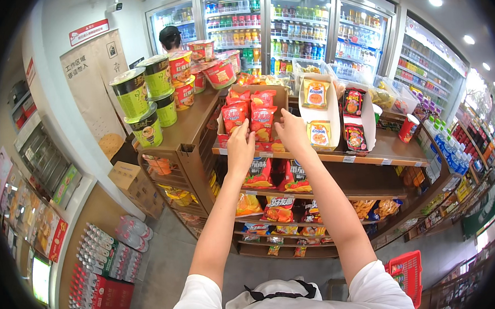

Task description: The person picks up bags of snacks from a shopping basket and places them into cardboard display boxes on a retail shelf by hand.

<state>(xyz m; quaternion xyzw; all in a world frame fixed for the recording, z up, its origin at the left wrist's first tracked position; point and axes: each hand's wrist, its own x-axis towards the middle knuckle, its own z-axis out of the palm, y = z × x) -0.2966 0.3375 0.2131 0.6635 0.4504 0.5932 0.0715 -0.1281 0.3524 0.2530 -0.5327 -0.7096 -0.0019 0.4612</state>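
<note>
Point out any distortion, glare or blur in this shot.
In the head view, fisheye distortion arches the row of drinks fridges and the corners are black; in the head view, the ceiling lamps burn out to white; also in the head view, the left hand and right hand look fairly sharp, without obvious motion blur.

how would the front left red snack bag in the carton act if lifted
The red snack bag looks plump, so it is probably light for its size. Glossy and wrinkled, it may also flex and feel slightly slippery.
</note>
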